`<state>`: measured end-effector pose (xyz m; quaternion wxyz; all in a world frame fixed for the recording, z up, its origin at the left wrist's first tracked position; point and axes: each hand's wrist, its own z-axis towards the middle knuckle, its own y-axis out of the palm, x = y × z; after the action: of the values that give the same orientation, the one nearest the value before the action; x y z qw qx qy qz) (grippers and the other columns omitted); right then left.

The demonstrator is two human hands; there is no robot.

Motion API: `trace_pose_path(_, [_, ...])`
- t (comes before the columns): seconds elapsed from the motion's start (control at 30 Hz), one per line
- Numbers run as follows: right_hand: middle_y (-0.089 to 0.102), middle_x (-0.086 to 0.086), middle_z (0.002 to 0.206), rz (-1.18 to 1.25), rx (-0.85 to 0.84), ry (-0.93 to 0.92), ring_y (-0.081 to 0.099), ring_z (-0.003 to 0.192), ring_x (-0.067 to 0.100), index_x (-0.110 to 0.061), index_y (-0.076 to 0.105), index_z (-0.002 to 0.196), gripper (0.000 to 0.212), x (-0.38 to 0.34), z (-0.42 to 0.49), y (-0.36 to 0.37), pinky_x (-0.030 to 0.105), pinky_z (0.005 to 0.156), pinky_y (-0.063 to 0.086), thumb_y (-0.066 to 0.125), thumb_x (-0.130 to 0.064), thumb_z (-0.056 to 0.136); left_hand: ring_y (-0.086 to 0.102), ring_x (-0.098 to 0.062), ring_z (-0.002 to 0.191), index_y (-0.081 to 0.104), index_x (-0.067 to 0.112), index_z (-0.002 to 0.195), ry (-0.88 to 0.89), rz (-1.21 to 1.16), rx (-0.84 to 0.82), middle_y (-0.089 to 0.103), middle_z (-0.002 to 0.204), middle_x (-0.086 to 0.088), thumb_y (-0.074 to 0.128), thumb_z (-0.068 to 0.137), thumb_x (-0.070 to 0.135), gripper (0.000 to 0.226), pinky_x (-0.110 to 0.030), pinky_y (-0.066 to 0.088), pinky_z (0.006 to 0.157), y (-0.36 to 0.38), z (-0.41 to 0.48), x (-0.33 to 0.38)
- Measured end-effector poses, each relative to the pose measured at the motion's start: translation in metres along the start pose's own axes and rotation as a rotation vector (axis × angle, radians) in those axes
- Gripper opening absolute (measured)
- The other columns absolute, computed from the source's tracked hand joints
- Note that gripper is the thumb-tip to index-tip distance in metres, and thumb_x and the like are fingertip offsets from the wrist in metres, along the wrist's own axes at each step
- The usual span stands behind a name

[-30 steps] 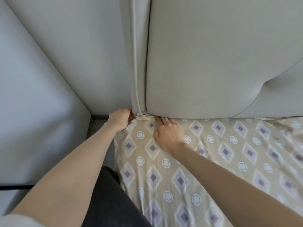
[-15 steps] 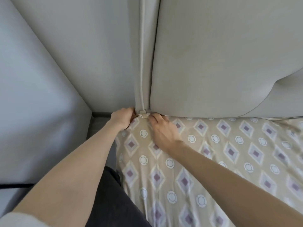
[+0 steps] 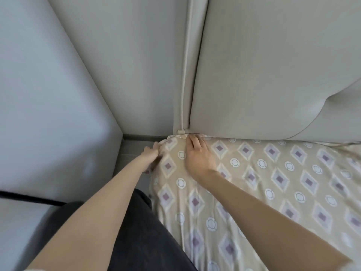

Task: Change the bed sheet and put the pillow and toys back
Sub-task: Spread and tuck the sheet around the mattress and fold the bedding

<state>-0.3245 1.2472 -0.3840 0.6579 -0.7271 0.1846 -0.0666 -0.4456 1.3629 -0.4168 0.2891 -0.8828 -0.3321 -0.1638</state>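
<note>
Dropped the left hand (image 3: 153,153) off the top of the mattress corner within the last second and brought it down the side face, at 9 o'clock of the right hand (image 3: 199,159); uncurled the right from its tucking pose. Presses flat with the right now, fingers straight, tips pointing to 12 o'clock at the foot of the headboard (image 3: 273,75). Cannot tell the left's grip — blurred, lying against the cloth. Has the bed sheet (image 3: 273,182) spread over the mattress from the view's centre out to 3 and 6 o'clock, bunched at the corner between the hands. Judging by the folds: light, limp, probably a little slick — likely to creep back off the corner if let go. Best taken by the hem on the corner's side face, drawn down and under while pinning the top flat. No pillow or toys in view.
</note>
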Motion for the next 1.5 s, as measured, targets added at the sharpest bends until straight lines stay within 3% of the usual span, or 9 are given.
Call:
trace_pose_path(0.13, [0.034,0.011,0.145,0.008,0.090,0.001,0.028,0.134,0.028,-0.001,0.025,0.147,0.054,-0.003,0.000,0.002,0.032,0.116,0.012,0.031,-0.008,0.093,0.062,-0.029,0.106,0.061,0.007,0.121,-0.186,-0.113,-0.311,0.068,0.108,-0.011,0.050,0.092,0.049,0.052,-0.044,0.048,0.097,0.000,0.002,-0.004])
trace_pose_path(0.4, [0.057,0.017,0.122,0.065,0.236,0.040,0.053,0.110,0.034,0.004,0.053,0.130,0.047,-0.004,-0.002,0.010,0.038,0.102,0.038,0.051,-0.004,0.083,0.062,-0.026,0.072,0.059,0.012,0.116,0.053,-0.174,-0.106,0.065,0.094,-0.014,0.049,0.096,0.017,0.024,-0.027,0.053,0.061,0.012,0.017,0.006])
trace_pose_path(0.57, [0.064,0.009,0.107,0.162,0.334,0.100,0.058,0.096,0.030,-0.005,0.067,0.111,0.033,-0.003,0.006,0.011,0.036,0.084,0.046,0.050,-0.013,0.084,0.059,-0.032,0.107,0.059,0.004,0.120,0.176,-0.210,0.020,0.061,0.121,-0.018,0.047,0.097,0.016,0.029,-0.037,0.045,0.093,0.026,0.030,0.012])
trace_pose_path(0.77, [0.064,0.010,0.101,0.160,0.351,0.045,0.058,0.087,0.030,-0.001,0.068,0.102,0.038,-0.001,0.010,0.013,0.035,0.071,0.050,0.039,-0.016,0.084,0.055,-0.017,0.074,0.063,0.006,0.091,0.078,-0.601,-0.076,0.067,0.064,0.002,0.050,0.094,0.001,0.015,-0.011,0.047,0.058,0.035,0.043,0.022])
trace_pose_path(0.83, [0.063,0.011,0.101,0.154,0.334,0.014,0.058,0.088,0.030,0.001,0.067,0.103,0.041,0.000,0.011,0.012,0.036,0.071,0.051,0.036,-0.018,0.084,0.051,-0.011,0.065,0.060,0.008,0.093,0.084,-0.569,-0.084,0.064,0.066,0.000,0.049,0.094,-0.001,0.015,-0.008,0.045,0.047,0.036,0.042,0.024])
trace_pose_path(1.03, [0.064,0.010,0.110,0.258,0.357,0.064,0.058,0.099,0.029,0.001,0.066,0.109,0.033,-0.001,0.010,0.011,0.035,0.077,0.052,0.051,-0.009,0.081,0.057,-0.026,0.091,0.054,-0.003,0.123,-0.061,-0.533,-0.054,0.060,0.122,-0.018,0.051,0.096,0.023,0.038,-0.033,0.048,0.080,0.024,0.042,0.030])
trace_pose_path(1.17, [0.066,0.009,0.104,0.286,0.438,0.068,0.060,0.093,0.028,-0.002,0.069,0.101,0.027,-0.002,0.009,0.013,0.032,0.071,0.051,0.058,-0.007,0.078,0.062,-0.028,0.082,0.065,0.008,0.087,-0.087,-0.669,-0.243,0.068,0.089,-0.014,0.029,0.096,0.058,0.062,-0.035,0.047,0.083,0.025,0.042,0.038])
trace_pose_path(1.27, [0.069,0.007,0.103,0.304,0.455,0.089,0.062,0.093,0.026,-0.003,0.071,0.102,0.027,-0.002,0.010,0.012,0.030,0.071,0.052,0.059,-0.008,0.078,0.058,-0.019,0.068,0.058,0.013,0.076,-0.050,-0.486,-0.339,0.064,0.067,-0.006,0.043,0.098,0.039,0.037,-0.027,0.045,0.066,0.027,0.035,0.041])
trace_pose_path(1.5, [0.072,0.004,0.092,0.300,0.472,0.131,0.065,0.082,0.024,-0.007,0.075,0.092,0.022,-0.002,0.016,0.012,0.028,0.056,0.052,0.061,-0.009,0.075,0.051,-0.018,0.083,0.051,0.017,0.091,-0.015,-0.456,-0.336,0.054,0.085,-0.006,0.043,0.101,0.028,0.017,-0.029,0.042,0.078,0.029,0.040,0.043])
